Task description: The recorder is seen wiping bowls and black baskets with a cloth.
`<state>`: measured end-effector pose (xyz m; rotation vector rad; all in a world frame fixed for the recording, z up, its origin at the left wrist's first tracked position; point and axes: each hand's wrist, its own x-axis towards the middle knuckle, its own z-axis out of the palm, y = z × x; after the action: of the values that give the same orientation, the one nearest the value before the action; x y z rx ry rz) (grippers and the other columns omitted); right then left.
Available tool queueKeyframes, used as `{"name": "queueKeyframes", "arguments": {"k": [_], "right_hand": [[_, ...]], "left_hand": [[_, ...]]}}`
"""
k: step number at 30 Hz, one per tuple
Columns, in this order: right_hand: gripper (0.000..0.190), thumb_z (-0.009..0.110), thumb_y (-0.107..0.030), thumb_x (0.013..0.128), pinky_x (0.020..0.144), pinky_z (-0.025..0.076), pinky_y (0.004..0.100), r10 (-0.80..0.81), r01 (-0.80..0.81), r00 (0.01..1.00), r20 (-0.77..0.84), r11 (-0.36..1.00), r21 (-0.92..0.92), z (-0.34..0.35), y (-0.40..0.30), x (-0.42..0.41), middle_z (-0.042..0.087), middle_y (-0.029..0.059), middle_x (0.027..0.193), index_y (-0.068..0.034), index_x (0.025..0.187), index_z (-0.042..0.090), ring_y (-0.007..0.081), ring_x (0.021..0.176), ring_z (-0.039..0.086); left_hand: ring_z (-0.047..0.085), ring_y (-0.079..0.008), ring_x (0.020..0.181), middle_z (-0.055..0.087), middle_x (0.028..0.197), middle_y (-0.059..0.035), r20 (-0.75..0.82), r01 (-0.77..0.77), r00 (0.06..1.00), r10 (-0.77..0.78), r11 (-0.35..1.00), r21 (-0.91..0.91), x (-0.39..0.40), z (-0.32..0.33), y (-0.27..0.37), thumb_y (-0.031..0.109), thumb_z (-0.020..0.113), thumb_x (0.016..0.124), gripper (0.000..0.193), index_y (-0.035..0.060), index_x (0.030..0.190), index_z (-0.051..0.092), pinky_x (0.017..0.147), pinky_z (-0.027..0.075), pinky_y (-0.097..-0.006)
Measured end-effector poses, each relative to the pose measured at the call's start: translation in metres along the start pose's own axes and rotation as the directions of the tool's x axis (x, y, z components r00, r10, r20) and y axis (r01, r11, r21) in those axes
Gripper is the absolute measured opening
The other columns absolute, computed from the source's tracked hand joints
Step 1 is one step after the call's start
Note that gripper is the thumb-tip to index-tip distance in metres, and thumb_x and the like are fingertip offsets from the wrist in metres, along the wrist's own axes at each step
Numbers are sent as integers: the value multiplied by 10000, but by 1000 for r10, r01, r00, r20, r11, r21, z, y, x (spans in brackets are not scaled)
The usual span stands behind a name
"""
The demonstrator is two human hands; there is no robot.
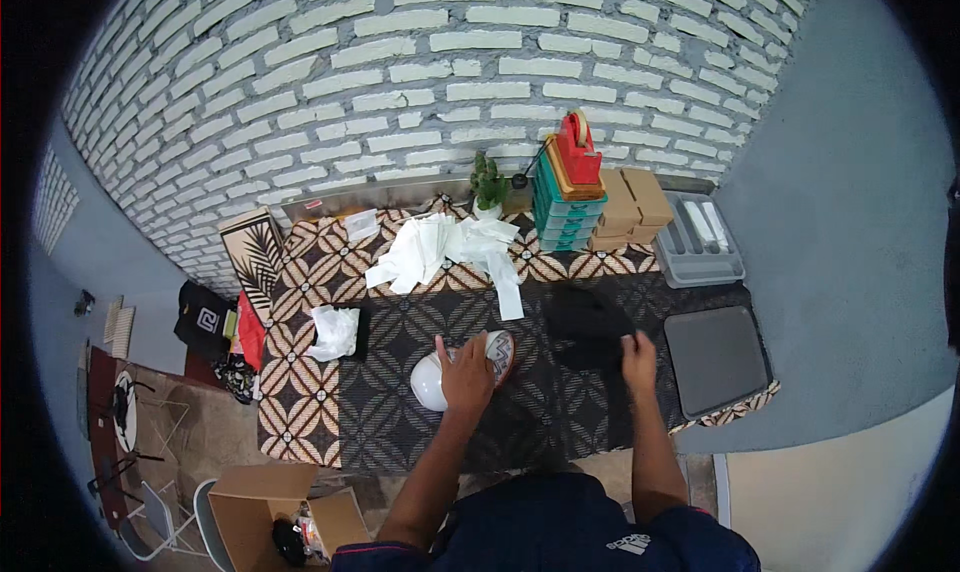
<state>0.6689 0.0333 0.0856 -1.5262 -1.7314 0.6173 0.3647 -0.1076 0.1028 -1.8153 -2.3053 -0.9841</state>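
My left hand [468, 373] rests over a round white object [428, 383] and a patterned, rounded item [500, 351] beside it; its fingers hide where the two meet. With the fingers of my right hand [637, 358] I pinch the right edge of a black cloth item [587, 328] lying on the dark mat [405, 437]. White paper or thin foam sheets [424, 249] lie in a loose pile behind my hands. To the left, a crumpled white wrapping [335, 332] sits against a small black object.
A grey tray [716, 362] and a clear divided organizer [701, 276] are at the right. Behind stand green drawers [566, 223] topped by a red tape dispenser [579, 152], brown cardboard boxes [619, 204] and a potted cactus [489, 182]. An open carton [262, 489] stands at lower left.
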Motion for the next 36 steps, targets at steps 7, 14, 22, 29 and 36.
{"name": "queueKeyframes", "arguments": {"k": [7,14,22,29,36], "right_hand": [[340,599,-196,895,978,370,442,-96,16,965,-242,949,-314,-80,-27,-55,490,296,1201,102,1059,576,441,1104,476],[324,681,-148,810,1017,363,457,-289,293,934,207,956,13,-23,-69,-123,441,286,1307,44,1061,607,418,1216,431],[511,655,-269,873,1034,373,450,-216,166,813,541,976,140,7,-119,-130,466,291,1301,-1,1278,496,434,1233,445],[519,474,-331,974,989,412,405,-311,-131,362,879,917,378,65,-94,-103,554,200,1266,14,1358,422,312,1164,541],[390,465,-254,962,971,426,385,178,-710,241,954,703,49,82,-100,-114,553,136,1288,-43,1284,532,263,1205,507]], "left_hand": [[507,-393,1104,519,1156,-220,103,110,993,-66,850,-515,29,19,13,37,506,833,396,-11,1226,487,953,401,-460],[493,-270,1195,512,1292,-127,694,658,689,-206,-224,-719,-72,81,45,130,452,944,385,39,1317,473,1019,390,-377],[469,-248,1254,434,1398,-128,789,620,612,56,-653,-435,-88,31,42,280,424,997,470,56,1407,376,1069,390,-372],[451,-297,1257,451,1370,-137,656,650,750,-90,-88,-755,-87,-6,33,269,649,851,559,40,1327,465,1082,354,-397],[422,-373,1254,445,1344,-185,207,-141,917,341,764,-630,-49,-64,22,403,720,769,625,60,1255,530,1044,332,-488]]}}
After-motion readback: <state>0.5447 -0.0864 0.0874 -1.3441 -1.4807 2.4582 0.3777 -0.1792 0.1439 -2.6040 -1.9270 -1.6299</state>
